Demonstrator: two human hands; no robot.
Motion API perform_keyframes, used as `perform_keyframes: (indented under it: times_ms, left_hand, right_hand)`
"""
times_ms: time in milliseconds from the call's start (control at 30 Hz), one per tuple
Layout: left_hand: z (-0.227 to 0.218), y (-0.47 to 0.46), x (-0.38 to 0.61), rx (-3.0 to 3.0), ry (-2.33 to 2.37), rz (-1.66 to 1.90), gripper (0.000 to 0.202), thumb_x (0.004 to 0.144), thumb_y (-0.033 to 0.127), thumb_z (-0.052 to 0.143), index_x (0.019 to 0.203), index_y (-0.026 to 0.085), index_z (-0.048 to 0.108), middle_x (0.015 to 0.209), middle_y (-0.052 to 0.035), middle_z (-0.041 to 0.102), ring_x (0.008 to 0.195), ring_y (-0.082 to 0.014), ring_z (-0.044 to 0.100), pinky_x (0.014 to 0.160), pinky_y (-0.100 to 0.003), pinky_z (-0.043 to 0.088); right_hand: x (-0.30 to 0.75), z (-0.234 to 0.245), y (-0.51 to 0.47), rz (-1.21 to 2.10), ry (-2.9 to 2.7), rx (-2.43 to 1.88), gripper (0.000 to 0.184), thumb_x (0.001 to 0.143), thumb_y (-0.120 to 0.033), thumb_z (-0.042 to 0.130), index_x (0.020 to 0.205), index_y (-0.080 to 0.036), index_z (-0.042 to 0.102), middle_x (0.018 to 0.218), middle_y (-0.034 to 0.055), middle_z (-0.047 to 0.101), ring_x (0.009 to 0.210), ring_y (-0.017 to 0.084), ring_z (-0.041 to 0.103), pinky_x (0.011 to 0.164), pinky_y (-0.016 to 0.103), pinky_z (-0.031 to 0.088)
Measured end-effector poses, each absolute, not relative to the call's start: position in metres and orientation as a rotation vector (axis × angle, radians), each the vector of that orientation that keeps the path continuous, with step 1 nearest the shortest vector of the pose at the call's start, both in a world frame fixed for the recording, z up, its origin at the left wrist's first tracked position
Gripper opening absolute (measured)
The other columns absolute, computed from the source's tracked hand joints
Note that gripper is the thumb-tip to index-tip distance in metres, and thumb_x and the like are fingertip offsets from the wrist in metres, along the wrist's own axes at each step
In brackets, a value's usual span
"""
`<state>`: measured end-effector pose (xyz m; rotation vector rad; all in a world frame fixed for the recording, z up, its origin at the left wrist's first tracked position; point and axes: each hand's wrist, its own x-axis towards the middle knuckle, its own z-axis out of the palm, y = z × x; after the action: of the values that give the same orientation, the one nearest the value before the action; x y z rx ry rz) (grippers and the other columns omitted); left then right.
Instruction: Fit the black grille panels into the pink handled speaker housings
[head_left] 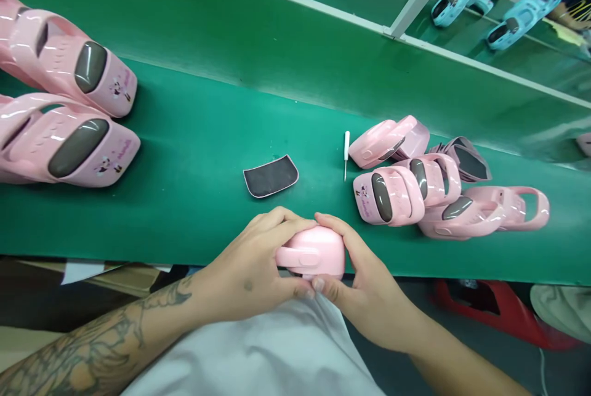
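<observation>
Both my hands grip one pink plastic sandal (310, 252) at the near edge of the green belt (194, 156). My left hand (252, 266) wraps its left side with fingers curled over the top. My right hand (357, 279) holds the right side, thumb on top. A dark grey patch with pink trim (270, 176) lies flat on the belt just beyond my hands. A thin white tool (346, 153) lies to the right of it.
A pile of pink sandals (415, 193) with grey patches lies at right, with loose dark patches (466, 159) behind it. Two larger-looking pink sandals (69, 113) sit at far left. Blue sandals (517, 17) rest on the far belt. A red object (489, 307) is below the belt.
</observation>
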<state>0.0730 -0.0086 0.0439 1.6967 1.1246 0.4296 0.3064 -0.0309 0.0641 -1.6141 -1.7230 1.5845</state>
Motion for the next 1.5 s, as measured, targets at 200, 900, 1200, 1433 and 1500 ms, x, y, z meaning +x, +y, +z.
perform_keyframes:
  times_ms: [200, 900, 1200, 1433, 1500]
  left_hand:
    - [0.038, -0.009, 0.073, 1.708, 0.985, 0.484, 0.074, 0.081, 0.033, 0.086, 0.148, 0.03, 0.055, 0.162, -0.0095, 0.05, 0.15, -0.0334, 0.051, 0.119, -0.05, 0.052]
    - [0.017, -0.009, 0.083, 1.802, 0.86, 0.852, 0.052, 0.086, 0.033, 0.078, 0.133, 0.018, 0.059, 0.112, -0.0121, 0.069, 0.099, -0.0279, 0.067, 0.083, -0.044, 0.059]
    - [0.013, 0.01, 0.072, 1.902, 0.852, 0.712, 0.061, 0.081, 0.038, 0.086, 0.129, 0.018, 0.053, 0.123, -0.0117, 0.068, 0.107, -0.0296, 0.069, 0.085, -0.044, 0.06]
    - [0.012, -0.003, 0.081, 2.027, 0.871, 0.79, 0.047, 0.081, 0.026, 0.075, 0.123, 0.016, 0.057, 0.109, -0.0104, 0.068, 0.095, -0.0276, 0.067, 0.077, -0.04, 0.057]
    - [0.009, -0.006, 0.084, 2.044, 0.873, 0.873, 0.045, 0.081, 0.025, 0.074, 0.122, 0.016, 0.057, 0.106, -0.0106, 0.068, 0.092, -0.0271, 0.066, 0.076, -0.04, 0.056]
  right_hand:
    - [0.306, 0.071, -0.032, 1.587, -1.806, -1.646, 0.076, 0.095, -0.04, 0.075, 0.161, -0.036, 0.038, 0.171, 0.007, 0.042, 0.159, 0.031, 0.042, 0.13, 0.059, 0.039]
    - [0.291, 0.086, -0.014, 1.556, -1.887, -1.682, 0.054, 0.089, -0.02, 0.075, 0.138, -0.029, 0.052, 0.144, 0.0073, 0.058, 0.132, 0.027, 0.062, 0.113, 0.046, 0.056]
    - [0.312, 0.061, -0.025, 1.12, -2.262, -1.52, 0.077, 0.104, -0.048, 0.065, 0.169, -0.035, 0.025, 0.173, 0.0106, 0.039, 0.159, 0.034, 0.041, 0.127, 0.056, 0.045]
    - [0.312, 0.065, -0.033, 1.011, -2.436, -1.452, 0.084, 0.103, -0.043, 0.066, 0.17, -0.028, 0.017, 0.173, 0.0162, 0.037, 0.161, 0.036, 0.037, 0.127, 0.062, 0.045]
    - [0.312, 0.064, -0.034, 0.991, -2.418, -1.424, 0.079, 0.104, -0.043, 0.064, 0.169, -0.028, 0.021, 0.17, 0.0165, 0.041, 0.159, 0.036, 0.041, 0.126, 0.061, 0.046]
